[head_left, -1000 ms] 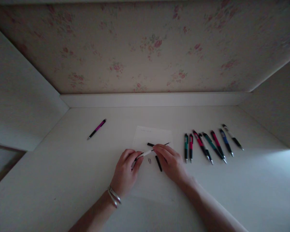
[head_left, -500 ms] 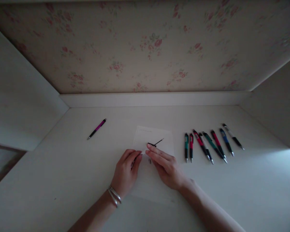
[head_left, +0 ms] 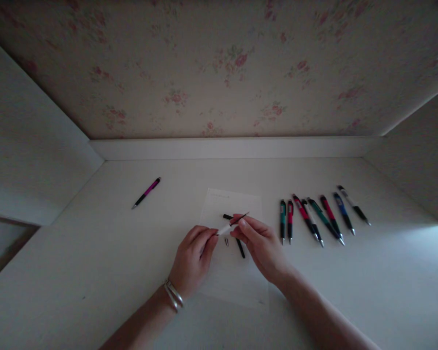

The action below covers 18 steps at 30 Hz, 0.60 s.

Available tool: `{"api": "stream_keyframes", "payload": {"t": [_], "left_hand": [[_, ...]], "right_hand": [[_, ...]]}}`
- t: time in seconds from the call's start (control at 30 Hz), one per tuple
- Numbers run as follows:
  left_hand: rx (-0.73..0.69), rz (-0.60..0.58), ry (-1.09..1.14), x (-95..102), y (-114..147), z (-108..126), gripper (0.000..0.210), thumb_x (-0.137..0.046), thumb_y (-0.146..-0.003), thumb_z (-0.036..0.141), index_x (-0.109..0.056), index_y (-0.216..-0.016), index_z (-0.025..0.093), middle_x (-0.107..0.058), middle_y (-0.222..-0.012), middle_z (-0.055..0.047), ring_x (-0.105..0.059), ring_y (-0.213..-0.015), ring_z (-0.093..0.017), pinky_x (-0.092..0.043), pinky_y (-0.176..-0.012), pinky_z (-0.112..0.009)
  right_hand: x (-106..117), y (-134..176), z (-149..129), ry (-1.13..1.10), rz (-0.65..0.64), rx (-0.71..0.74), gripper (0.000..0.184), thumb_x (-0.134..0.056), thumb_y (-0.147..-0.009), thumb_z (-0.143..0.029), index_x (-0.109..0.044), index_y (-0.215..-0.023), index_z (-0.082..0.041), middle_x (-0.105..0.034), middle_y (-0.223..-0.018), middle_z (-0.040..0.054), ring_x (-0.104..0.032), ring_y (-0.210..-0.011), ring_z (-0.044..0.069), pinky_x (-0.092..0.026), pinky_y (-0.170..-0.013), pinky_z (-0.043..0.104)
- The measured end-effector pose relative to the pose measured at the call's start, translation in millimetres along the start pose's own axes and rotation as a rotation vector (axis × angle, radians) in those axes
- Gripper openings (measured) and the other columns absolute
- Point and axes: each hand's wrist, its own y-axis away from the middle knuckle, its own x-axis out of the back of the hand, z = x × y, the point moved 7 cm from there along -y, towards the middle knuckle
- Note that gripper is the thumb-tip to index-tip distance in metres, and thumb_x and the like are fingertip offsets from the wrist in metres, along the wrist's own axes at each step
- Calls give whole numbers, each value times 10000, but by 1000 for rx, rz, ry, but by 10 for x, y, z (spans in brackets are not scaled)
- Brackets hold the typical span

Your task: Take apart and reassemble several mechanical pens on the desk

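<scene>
Over the sheet of paper (head_left: 209, 204), my left hand (head_left: 191, 250) is closed on one end of a white pen barrel (head_left: 224, 230). At the barrel's other end, my right hand (head_left: 259, 240) pinches a thin dark pen refill (head_left: 244, 216), whose point sticks out up and to the right. Whether the refill is inside the barrel, I cannot tell. A short black pen piece (head_left: 227, 216) lies just behind the barrel. Below the fingers are a small metal pen tip (head_left: 227, 241) and a black tube (head_left: 241, 249), partly covered by my right hand.
Several pens lie in a row on the right, among them a teal pen (head_left: 282, 221) and a blue pen (head_left: 343, 214). A purple and black pen (head_left: 146, 193) lies alone at the left. Behind the white tabletop (head_left: 113, 253) rises a floral-papered wall (head_left: 226, 97).
My right hand has lifted from lying flat over the parts and now pinches the refill, which lay on the paper. The black tube has come into view beneath it.
</scene>
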Motion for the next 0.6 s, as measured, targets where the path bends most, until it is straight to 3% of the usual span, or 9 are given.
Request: {"api": "stream_keyframes", "payload": {"t": [0.13,0.27,0.6], "left_hand": [[-36,0,-6,-3,1,33,183,-513,-976,204,-677,-1045,163,-660,-942,-75,-644,-883,-183,-528,-826,-301],[-52,6,-2,5,5,33,169,-515,-974,194,-670,-1036,164,-656,-940,-74,-642,-873,-181,-535,-818,-301],[-75,6,-76,-33,25,49,262,-456,-984,159,-541,-1230,184,-623,-1124,-109,-593,-1053,-222,-513,-926,-394]], "right_hand": [[24,13,-64,219,25,113,235,-732,-816,-452,-775,-820,-221,-660,-720,-3,-571,-708,136,-451,-724,284],[12,31,-104,346,7,136,251,-690,-844,-450,-764,-822,-212,-633,-664,-5,-570,-714,157,-429,-723,300],[-162,103,-200,482,-133,304,300,-662,-877,-328,-707,-602,-219,-731,-853,47,-658,-873,193,-489,-756,301]]}}
